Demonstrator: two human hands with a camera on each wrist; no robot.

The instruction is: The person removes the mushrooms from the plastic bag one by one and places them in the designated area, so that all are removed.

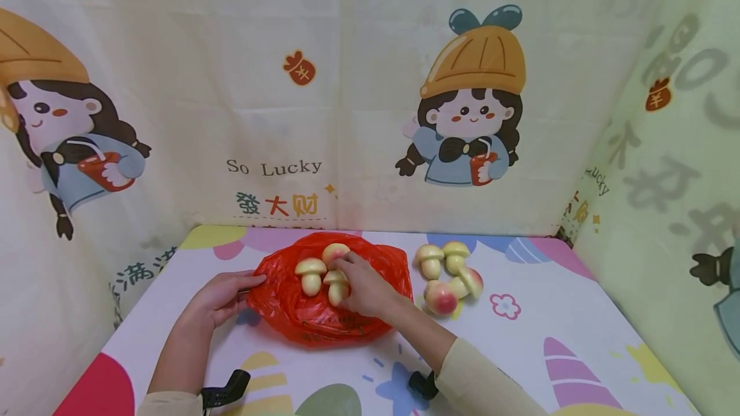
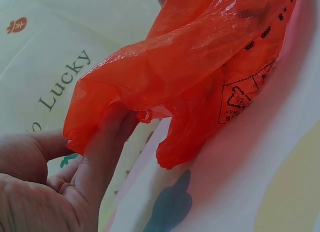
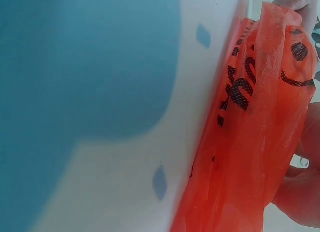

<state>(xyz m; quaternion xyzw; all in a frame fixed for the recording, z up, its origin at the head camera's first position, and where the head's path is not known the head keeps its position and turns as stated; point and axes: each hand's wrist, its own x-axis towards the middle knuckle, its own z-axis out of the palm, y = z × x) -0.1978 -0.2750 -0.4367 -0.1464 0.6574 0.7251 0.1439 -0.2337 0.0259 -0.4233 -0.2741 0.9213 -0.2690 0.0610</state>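
A red plastic bag (image 1: pixel 277 307) lies with its mouth spread in the middle of the table. Inside it, a pale mushroom (image 1: pixel 311 267) and a second mushroom (image 1: pixel 338 291) sit side by side. Behind them is a mushroom with a pink-tinged cap (image 1: pixel 334 251). My right hand (image 1: pixel 365 287) reaches into the bag and grips this pink-tinged one; the thumb is largely hidden. At the left rim, my left hand (image 1: pixel 222 297) pinches the bag between thumb and fingers. The left wrist view shows the red film (image 2: pixel 150 86) draped over those fingers (image 2: pixel 102 152).
Several more mushrooms (image 1: pixel 430 260) cluster on the patterned table (image 1: pixel 555 307) just right of the bag, some with pink caps. A printed cloth (image 1: pixel 370 114) hangs behind the table and along both sides. Black wrist devices (image 1: pixel 228 390) sit low near both forearms.
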